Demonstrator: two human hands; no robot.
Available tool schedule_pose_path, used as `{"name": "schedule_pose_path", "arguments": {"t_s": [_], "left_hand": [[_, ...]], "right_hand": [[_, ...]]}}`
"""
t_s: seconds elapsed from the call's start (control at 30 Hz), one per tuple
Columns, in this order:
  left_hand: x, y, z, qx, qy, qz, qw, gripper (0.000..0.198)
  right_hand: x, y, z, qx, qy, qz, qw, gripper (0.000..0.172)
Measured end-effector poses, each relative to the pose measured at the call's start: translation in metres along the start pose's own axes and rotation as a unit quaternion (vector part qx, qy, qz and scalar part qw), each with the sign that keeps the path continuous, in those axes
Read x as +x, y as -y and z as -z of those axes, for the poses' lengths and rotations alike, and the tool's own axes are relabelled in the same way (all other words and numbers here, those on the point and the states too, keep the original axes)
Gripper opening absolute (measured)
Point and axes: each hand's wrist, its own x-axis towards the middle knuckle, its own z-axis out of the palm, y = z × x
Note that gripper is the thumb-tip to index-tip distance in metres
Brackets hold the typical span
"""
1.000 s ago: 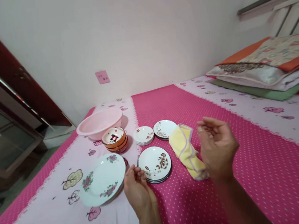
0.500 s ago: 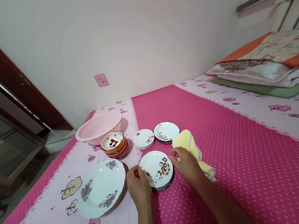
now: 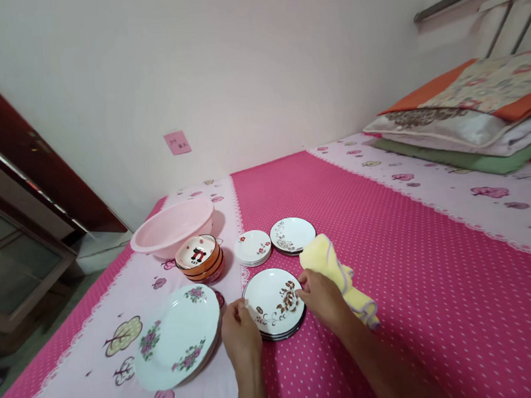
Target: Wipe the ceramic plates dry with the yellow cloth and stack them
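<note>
A white plate point(image 3: 271, 295) with a brown flower and dark rim tops a short stack of like plates on the pink bedspread. My left hand point(image 3: 241, 332) is at its left rim, fingers curled and thumb on the edge. Pinching the right rim is my right hand point(image 3: 319, 294), its thumb over the brown flower. A folded yellow cloth point(image 3: 322, 259) lies right beside and behind that hand. Close to the left hand sits a large white platter point(image 3: 180, 338) with purple flowers, itself on another.
Behind the plates are a stack of small red-flowered saucers point(image 3: 252, 245) and a second pile of brown-patterned plates point(image 3: 292, 233). Orange cat bowls point(image 3: 199, 258) stand stacked near a pink basin point(image 3: 174, 226). Folded bedding point(image 3: 456, 127) is at the far right, by the wall.
My right hand has moved in from beside the plate onto its right rim. My left hand stays at the left rim. The view has shifted slightly.
</note>
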Motion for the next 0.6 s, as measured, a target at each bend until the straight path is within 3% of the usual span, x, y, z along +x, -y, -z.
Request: {"name": "schedule_pose_path", "arguments": {"t_s": [0.27,0.43,0.6], "left_hand": [[0.005,0.010,0.000,-0.097,-0.016,0.056,0.994,0.030],[0.002,0.006,0.002,-0.107,-0.014,0.058,0.992,0.028],[0.001,0.003,0.002,-0.114,-0.005,0.059,0.992,0.025]], "right_hand": [[0.003,-0.008,0.005,0.049,0.029,-0.047,0.997,0.010],[0.002,-0.009,0.004,0.070,0.020,-0.046,0.996,0.025],[0.003,-0.012,0.006,0.133,0.018,-0.053,0.990,0.020]]}}
